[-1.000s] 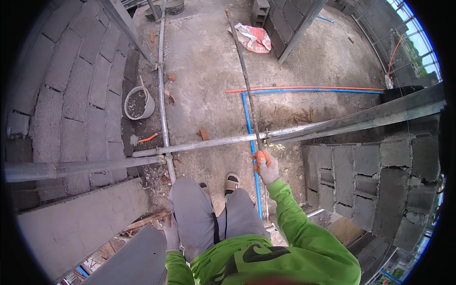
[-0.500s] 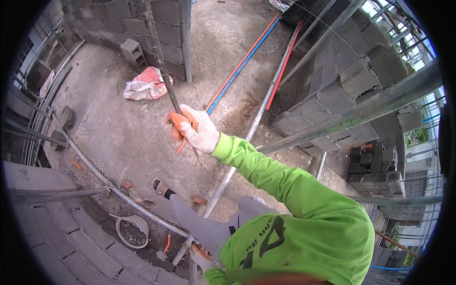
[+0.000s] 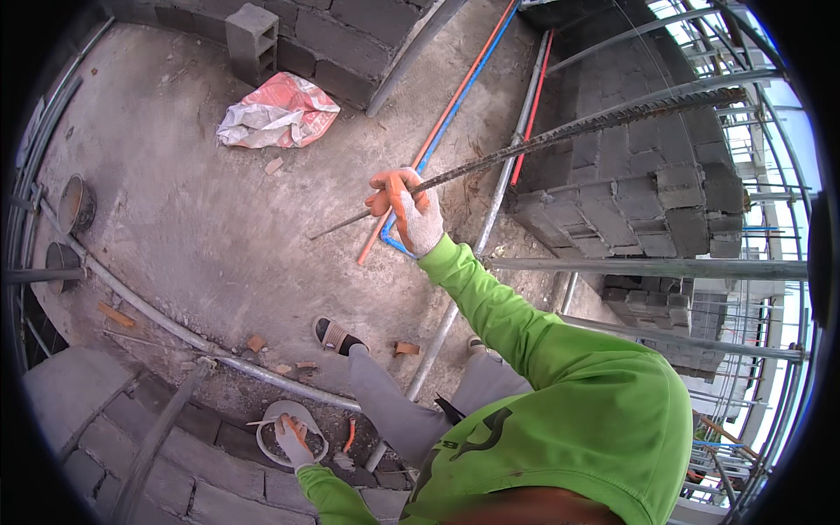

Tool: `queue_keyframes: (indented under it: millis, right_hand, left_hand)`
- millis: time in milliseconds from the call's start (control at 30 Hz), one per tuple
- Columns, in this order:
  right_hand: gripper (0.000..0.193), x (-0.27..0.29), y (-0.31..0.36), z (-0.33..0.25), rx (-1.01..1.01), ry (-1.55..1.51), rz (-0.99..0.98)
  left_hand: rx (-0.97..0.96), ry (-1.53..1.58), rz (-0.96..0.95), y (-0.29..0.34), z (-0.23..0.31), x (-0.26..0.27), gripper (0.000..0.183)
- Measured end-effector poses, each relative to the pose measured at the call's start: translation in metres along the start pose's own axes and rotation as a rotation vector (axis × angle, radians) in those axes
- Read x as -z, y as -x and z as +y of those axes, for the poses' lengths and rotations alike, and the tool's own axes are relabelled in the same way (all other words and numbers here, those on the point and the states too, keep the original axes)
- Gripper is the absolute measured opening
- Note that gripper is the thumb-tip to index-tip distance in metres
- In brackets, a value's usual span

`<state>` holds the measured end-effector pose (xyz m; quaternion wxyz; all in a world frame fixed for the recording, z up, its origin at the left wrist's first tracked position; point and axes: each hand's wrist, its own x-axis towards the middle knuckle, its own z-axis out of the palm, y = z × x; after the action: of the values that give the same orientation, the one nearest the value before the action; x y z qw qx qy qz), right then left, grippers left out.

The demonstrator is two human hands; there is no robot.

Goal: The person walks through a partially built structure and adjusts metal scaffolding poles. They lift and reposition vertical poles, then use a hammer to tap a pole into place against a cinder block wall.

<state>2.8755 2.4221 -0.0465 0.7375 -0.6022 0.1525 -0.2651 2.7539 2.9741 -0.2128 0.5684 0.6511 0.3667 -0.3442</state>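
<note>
My right hand (image 3: pixel 407 208), in a white glove with orange palm and fingers, is closed around a long ribbed steel rebar (image 3: pixel 560 135). The bar slants from above the concrete floor up toward the far right. At the lower left, my left hand (image 3: pixel 296 440), gloved alike, reaches over a pale bucket (image 3: pixel 320 423). Its fingers overlap the bucket's opening beside a thin light strip on the rim. Whether they grip anything is too small to make out, and the hand hides most of the bucket's contents.
Orange pipe (image 3: pixel 464 92) and blue pipe (image 3: pixel 391 238) lie on the floor. Metal scaffold tubes (image 3: pixel 647 268) cross the right side before a block wall (image 3: pixel 604 210). A crumpled sack (image 3: pixel 278 112) lies by a hollow block (image 3: pixel 250 42). Another tube (image 3: pixel 175 325) curves along the left.
The rebar has swung from pointing away from me to pointing right, still in my right hand. My left hand has moved left from beside my leg to the bucket.
</note>
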Motion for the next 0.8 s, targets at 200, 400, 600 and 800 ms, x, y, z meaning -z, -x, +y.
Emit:
queue_keyframes:
  millis: [200, 400, 600, 800]
  right_hand:
    - [0.050, -0.076, -0.031, 0.016, 0.111, 0.129, -0.012]
    - [0.053, -0.172, -0.072, 0.054, 0.316, 0.472, 0.049]
    - [0.043, -0.183, -0.105, 0.064, 0.486, 0.704, 0.076]
    - [0.041, -0.158, -0.103, 0.055, 0.328, 0.464, 0.142]
  left_hand:
    - [-0.013, 0.229, -0.133, -0.177, 0.019, -0.028, 0.029]
    - [0.012, 0.502, 0.254, -0.316, 0.013, -0.052, 0.030]
    - [0.073, 0.615, 0.476, -0.434, 0.015, -0.003, 0.053]
    - [0.021, 0.488, 0.392, -0.371, 0.067, -0.038, 0.045]
